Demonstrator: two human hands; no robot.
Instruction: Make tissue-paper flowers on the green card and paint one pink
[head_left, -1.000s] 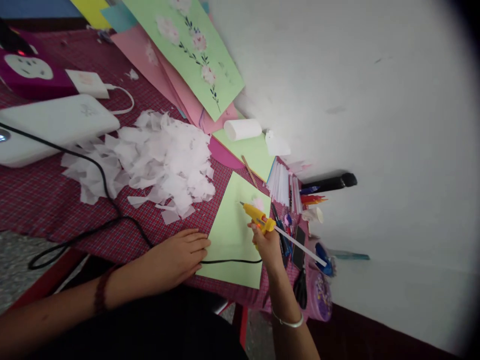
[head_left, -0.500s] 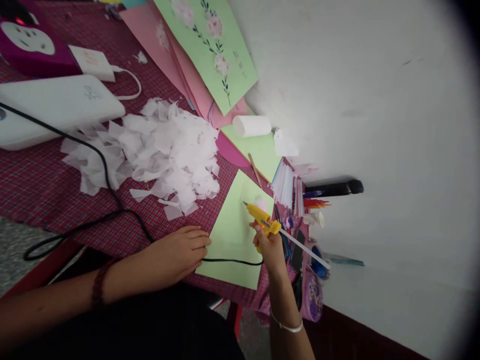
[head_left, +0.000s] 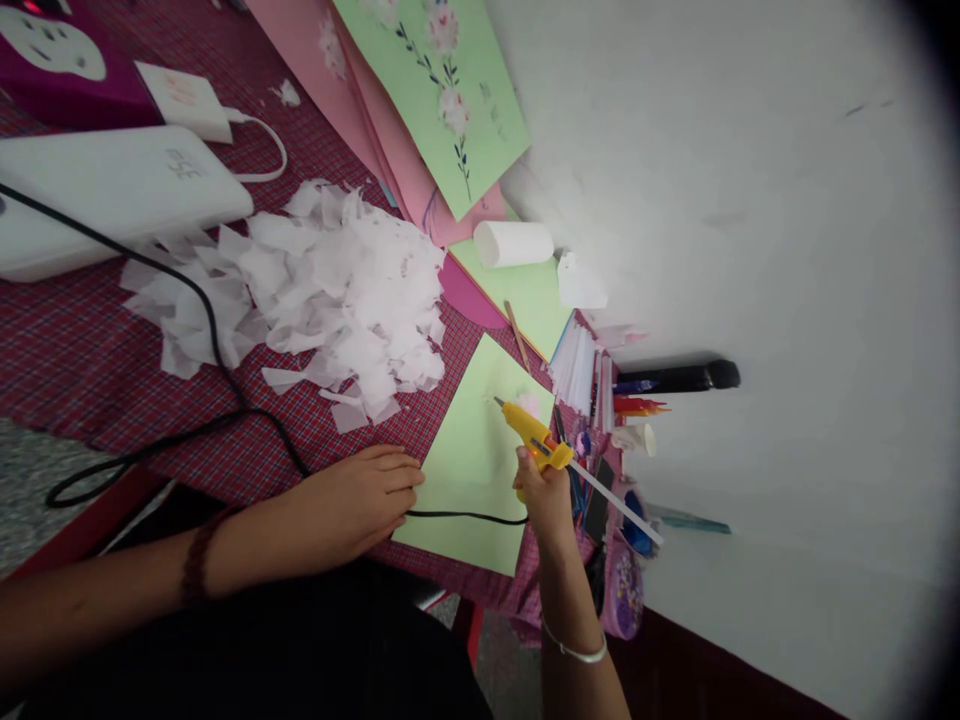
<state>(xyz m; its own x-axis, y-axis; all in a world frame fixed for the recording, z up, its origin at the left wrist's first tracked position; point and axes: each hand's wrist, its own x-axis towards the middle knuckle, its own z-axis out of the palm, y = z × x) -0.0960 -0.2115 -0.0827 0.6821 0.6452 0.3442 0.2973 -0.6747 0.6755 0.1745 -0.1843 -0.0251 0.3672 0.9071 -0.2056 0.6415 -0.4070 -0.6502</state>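
A yellow hot glue gun (head_left: 532, 430) is gripped in my right hand (head_left: 546, 495), its nozzle pointing at the light green sheet (head_left: 457, 470). From its back end sticks a long white glue stick (head_left: 619, 503). I cannot tell whether the nozzle touches the paper. Near the sheet's right edge lies a small pale pink paper flower (head_left: 528, 402), partly behind the gun. My left hand (head_left: 360, 505) lies flat, fingers stretched out, with its tips on the sheet's left edge. The gun's black cord (head_left: 469, 516) crosses the sheet and passes by the left hand.
Left of the sheet spreads a heap of white tissue paper pieces (head_left: 337, 290). Beyond it are a white power bank (head_left: 112, 195) and a purple socket block (head_left: 67, 60). A green card with flowers (head_left: 450, 110) leans at the back near a white roll (head_left: 514, 244). Pens and cups line the wall.
The whole view has shifted slightly. The glue gun's nozzle stays over nearly the same spot on the sheet, and my right fingers have curled in closer around its grip. My left hand has stayed put.
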